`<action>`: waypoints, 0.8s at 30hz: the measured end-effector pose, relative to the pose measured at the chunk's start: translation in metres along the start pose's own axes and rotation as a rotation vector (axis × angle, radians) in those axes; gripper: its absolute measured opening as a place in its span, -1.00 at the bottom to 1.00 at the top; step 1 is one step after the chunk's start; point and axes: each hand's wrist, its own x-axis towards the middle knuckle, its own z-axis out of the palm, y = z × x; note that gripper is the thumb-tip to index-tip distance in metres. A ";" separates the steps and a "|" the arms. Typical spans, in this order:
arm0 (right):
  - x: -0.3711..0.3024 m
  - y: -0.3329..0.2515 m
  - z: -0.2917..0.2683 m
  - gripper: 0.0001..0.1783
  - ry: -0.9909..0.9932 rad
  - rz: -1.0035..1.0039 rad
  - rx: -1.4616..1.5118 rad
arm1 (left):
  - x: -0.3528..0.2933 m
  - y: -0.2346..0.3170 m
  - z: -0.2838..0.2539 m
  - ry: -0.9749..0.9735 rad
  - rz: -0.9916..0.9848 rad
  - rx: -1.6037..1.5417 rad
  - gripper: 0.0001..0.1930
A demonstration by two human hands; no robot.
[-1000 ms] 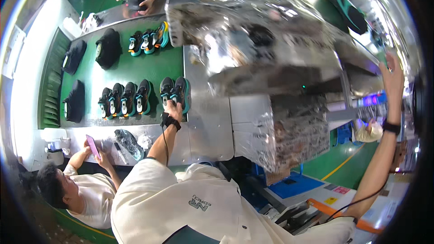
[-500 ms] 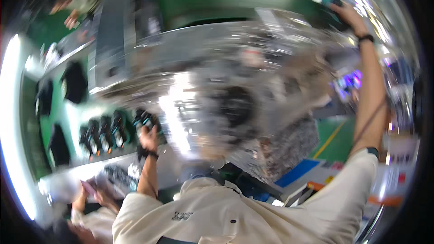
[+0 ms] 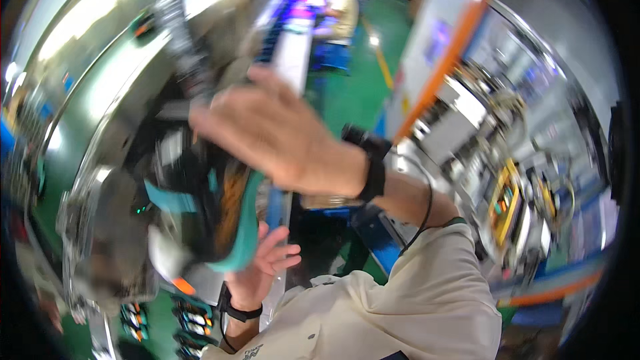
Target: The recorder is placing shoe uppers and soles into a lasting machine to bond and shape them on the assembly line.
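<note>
The green counter (image 3: pixel 157 310) at lower left carries shoes (image 3: pixel 193 320) in rows, perhaps for easy reach. Nearest the camera, a black shoe (image 3: pixel 220 210) with a teal sole is held up, its tilt hard to judge through blur. The right hand (image 3: pixel 277 140) arches over it, presumably steadying, grip unclear; the left hand (image 3: pixel 259 270) spreads open beside the sole. A chest print (image 3: pixel 253 352) is unreadable.

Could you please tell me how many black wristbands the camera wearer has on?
2: the black right wristband, just behind the right hand; and the black left wristband, below the left hand, near the teal-soled shoe. Both wrists show.
</note>
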 end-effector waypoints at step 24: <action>-0.478 -0.184 -0.552 -0.33 1.080 1.767 -0.473 | 0.181 -0.666 0.269 -0.669 -0.552 0.870 -0.57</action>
